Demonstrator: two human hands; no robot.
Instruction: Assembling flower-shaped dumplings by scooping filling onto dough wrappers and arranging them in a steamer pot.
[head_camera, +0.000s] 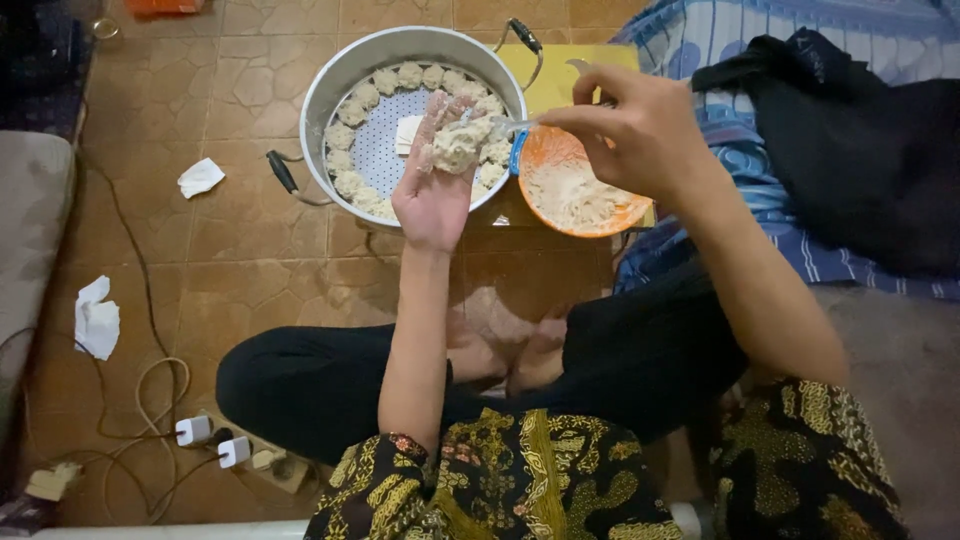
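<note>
My left hand (432, 190) is raised palm up over a round metal steamer pot (330, 85), with a pale dumpling (458, 145) resting on its fingers. My right hand (635, 125) grips a small spoon (508, 124) whose tip touches the dumpling. Inside the pot, several finished dumplings (345, 150) line the edge of a perforated tray. An orange bowl (625, 213) of pale filling stands just right of the pot, under my right hand.
I sit cross-legged on a brown tiled floor (250, 250). Crumpled tissues (200, 177) lie to the left, with white cables and plugs (215, 440) near my left knee. A striped blue cloth (760, 190) and a dark garment (860, 150) lie at right.
</note>
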